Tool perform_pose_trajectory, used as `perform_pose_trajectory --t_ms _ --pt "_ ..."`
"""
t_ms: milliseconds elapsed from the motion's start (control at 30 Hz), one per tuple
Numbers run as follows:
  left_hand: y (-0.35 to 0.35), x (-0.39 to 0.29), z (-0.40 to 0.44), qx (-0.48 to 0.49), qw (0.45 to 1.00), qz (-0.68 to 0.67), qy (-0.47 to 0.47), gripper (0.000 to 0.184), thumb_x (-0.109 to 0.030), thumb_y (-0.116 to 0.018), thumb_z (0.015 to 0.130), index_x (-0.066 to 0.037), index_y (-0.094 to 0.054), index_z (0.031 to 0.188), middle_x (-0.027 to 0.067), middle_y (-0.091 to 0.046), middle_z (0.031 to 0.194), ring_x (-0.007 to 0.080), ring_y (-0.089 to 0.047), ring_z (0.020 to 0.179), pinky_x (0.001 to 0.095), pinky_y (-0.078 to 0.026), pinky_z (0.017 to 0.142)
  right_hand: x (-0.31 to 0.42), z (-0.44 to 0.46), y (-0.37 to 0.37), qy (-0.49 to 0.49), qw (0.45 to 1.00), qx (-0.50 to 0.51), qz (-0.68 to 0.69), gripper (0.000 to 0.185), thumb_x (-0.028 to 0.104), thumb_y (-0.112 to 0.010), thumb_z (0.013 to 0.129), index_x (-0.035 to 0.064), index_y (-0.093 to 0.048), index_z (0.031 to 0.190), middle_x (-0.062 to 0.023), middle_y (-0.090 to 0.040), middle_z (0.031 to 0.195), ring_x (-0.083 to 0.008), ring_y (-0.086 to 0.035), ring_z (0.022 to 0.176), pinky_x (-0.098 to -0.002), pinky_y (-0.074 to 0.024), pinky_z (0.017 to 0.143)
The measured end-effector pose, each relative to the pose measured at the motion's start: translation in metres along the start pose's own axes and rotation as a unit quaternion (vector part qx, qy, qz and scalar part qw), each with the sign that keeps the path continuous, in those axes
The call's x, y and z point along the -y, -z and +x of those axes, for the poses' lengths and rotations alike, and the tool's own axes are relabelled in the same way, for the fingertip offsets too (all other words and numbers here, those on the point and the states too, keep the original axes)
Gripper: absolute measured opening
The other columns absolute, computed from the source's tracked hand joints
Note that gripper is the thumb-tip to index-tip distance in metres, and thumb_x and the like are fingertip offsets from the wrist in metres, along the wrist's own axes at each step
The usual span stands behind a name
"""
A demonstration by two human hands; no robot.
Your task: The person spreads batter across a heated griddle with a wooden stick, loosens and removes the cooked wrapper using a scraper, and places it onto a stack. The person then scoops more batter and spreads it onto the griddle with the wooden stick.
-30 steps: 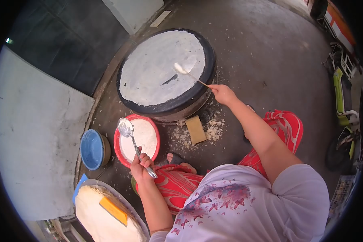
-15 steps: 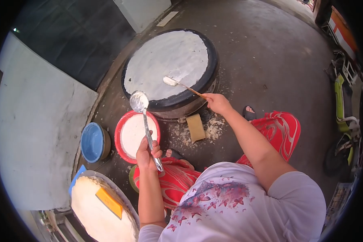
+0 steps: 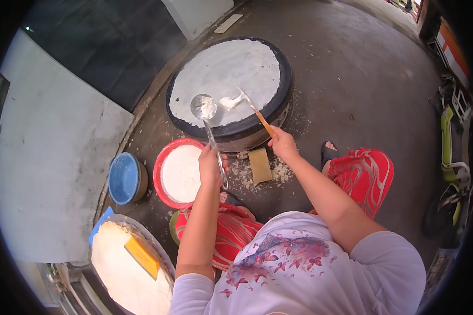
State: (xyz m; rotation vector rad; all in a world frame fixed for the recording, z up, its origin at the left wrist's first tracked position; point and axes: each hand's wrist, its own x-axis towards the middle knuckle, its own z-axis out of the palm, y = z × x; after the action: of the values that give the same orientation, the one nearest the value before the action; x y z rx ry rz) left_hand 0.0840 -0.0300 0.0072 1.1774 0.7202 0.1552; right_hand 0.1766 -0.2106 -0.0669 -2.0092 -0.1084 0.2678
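A round griddle point(image 3: 180, 114) with a dark rim carries a thin white sheet of batter point(image 3: 231, 65) over most of its top. My left hand point(image 3: 211, 167) is wrapped round the handle of a metal ladle point(image 3: 204, 107), whose batter-smeared bowl is over the griddle's near left part. In my right hand point(image 3: 284, 145) is a wooden-handled spatula point(image 3: 263, 121), its thin blade at a small lump of batter point(image 3: 230, 102) on the sheet. Below my left hand stands a red basin point(image 3: 160, 184) of white batter.
A blue basin point(image 3: 123, 181) stands left of the red one. At lower left, a stack of thin round flatbreads point(image 3: 126, 268) bears a yellow scraper point(image 3: 142, 257). A tan block point(image 3: 260, 165) lies among crumbs before the griddle. A bicycle-like vehicle point(image 3: 449, 142) is at right.
The ladle has moved up and right, from above the red basin to over the griddle. The spatula has turned more upright, and its tip has shifted right, apart from most of the lump.
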Motion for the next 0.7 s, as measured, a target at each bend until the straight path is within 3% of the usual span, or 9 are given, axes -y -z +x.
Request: perform_pose_trajectory --t_ms 133,167,267,300,367,467,567,633,700 --pt "-0.011 0.020 0.032 -0.028 0.996 0.081 -0.010 0.017 -0.011 -0.034 0.086 -0.005 -0.044 0.099 0.0069 -0.047 0.060 0.0138 -0.042 0.039 0.0273 -0.035 0.031 -0.026 -0.005 -0.046 -0.002 1.000 0.017 -0.024 0.039 0.007 -0.044 0.082 0.0086 -0.049 0.120 -0.0250 -0.058 0.090 -0.0395 -0.056 0.085 -0.0416 -0.0446 0.072" --pt "-0.016 0.022 0.032 -0.030 0.996 0.081 -0.010 0.017 -0.011 -0.034 0.086 -0.005 -0.044 0.099 0.0069 -0.047 0.060 0.0138 -0.042 0.039 0.0273 -0.035 0.031 -0.021 -0.005 -0.059 0.037 0.998 0.024 -0.052 0.039 0.010 -0.042 0.086 0.0126 -0.047 0.124 -0.0098 -0.060 0.067 -0.0180 -0.058 0.061 -0.0310 -0.0457 0.059" --pt "-0.027 0.020 0.024 -0.047 0.995 0.086 -0.007 0.010 -0.011 -0.035 0.087 -0.005 -0.042 0.089 0.0078 -0.046 0.062 0.0136 -0.042 0.041 0.0262 -0.035 0.033 0.003 -0.011 -0.058 -0.059 0.993 0.091 0.055 0.035 0.011 -0.044 0.086 0.0123 -0.051 0.120 -0.0094 -0.059 0.065 -0.0169 -0.057 0.057 -0.0299 -0.0461 0.057" --pt "-0.026 0.014 0.021 -0.047 0.995 0.086 -0.007 0.010 -0.011 -0.035 0.087 -0.005 -0.042 0.089 0.0078 -0.046 0.062 0.0136 -0.042 0.041 0.0262 -0.035 0.033 -0.004 -0.007 -0.053 0.040 0.998 0.047 0.018 0.034 0.011 -0.044 0.086 0.0128 -0.053 0.119 -0.0086 -0.059 0.063 -0.0160 -0.056 0.055 -0.0292 -0.0461 0.055" --pt "-0.012 -0.003 0.023 -0.031 0.973 -0.198 0.116 0.013 -0.013 -0.036 0.089 -0.002 -0.044 0.091 0.0075 -0.046 0.065 0.0120 -0.040 0.044 0.0239 -0.035 0.036 0.002 -0.004 -0.032 0.174 0.984 -0.019 -0.025 0.030 0.013 -0.046 0.087 0.0152 -0.056 0.116 -0.0054 -0.057 0.059 -0.0119 -0.053 0.050 -0.0270 -0.0460 0.053" --pt "0.023 -0.023 0.019 0.216 0.792 -0.519 0.238 0.030 -0.014 -0.034 0.091 0.008 -0.045 0.108 0.0061 -0.045 0.070 0.0094 -0.040 0.047 0.0219 -0.036 0.038 0.019 0.001 -0.002 0.092 0.994 -0.016 0.062 0.029 0.015 -0.048 0.085 0.0166 -0.057 0.112 -0.0164 -0.062 0.084 -0.0307 -0.061 0.077 -0.0342 -0.0472 0.067" --pt "0.029 -0.043 -0.003 0.304 0.697 -0.612 0.216 0.037 -0.010 -0.032 0.090 0.014 -0.036 0.119 0.0053 -0.043 0.069 0.0082 -0.040 0.046 0.0206 -0.036 0.038 -0.005 0.028 0.000 0.051 0.990 -0.129 -0.015 0.031 0.026 -0.042 0.088 0.0158 -0.054 0.115 -0.0172 -0.061 0.096 -0.0339 -0.058 0.087 -0.0384 -0.0461 0.074" --pt "0.033 -0.056 -0.017 0.300 0.716 -0.610 0.157 0.041 -0.003 -0.030 0.089 0.015 -0.025 0.126 0.0052 -0.043 0.066 0.0095 -0.043 0.044 0.0212 -0.039 0.035 -0.030 0.030 -0.022 0.034 0.991 -0.108 -0.069 0.032 0.027 -0.041 0.088 0.0166 -0.054 0.115 -0.0166 -0.061 0.094 -0.0346 -0.058 0.086 -0.0394 -0.0456 0.074" --pt "0.047 -0.067 -0.025 0.318 0.713 -0.610 0.132 0.041 -0.004 -0.029 0.090 0.014 -0.024 0.127 0.0053 -0.043 0.066 0.0103 -0.043 0.044 0.0217 -0.040 0.035 -0.034 -0.003 -0.049 0.087 0.990 0.085 -0.074 0.033 0.027 -0.043 0.086 0.0179 -0.055 0.115 -0.0168 -0.061 0.091 -0.0334 -0.058 0.084 -0.0383 -0.0459 0.073"
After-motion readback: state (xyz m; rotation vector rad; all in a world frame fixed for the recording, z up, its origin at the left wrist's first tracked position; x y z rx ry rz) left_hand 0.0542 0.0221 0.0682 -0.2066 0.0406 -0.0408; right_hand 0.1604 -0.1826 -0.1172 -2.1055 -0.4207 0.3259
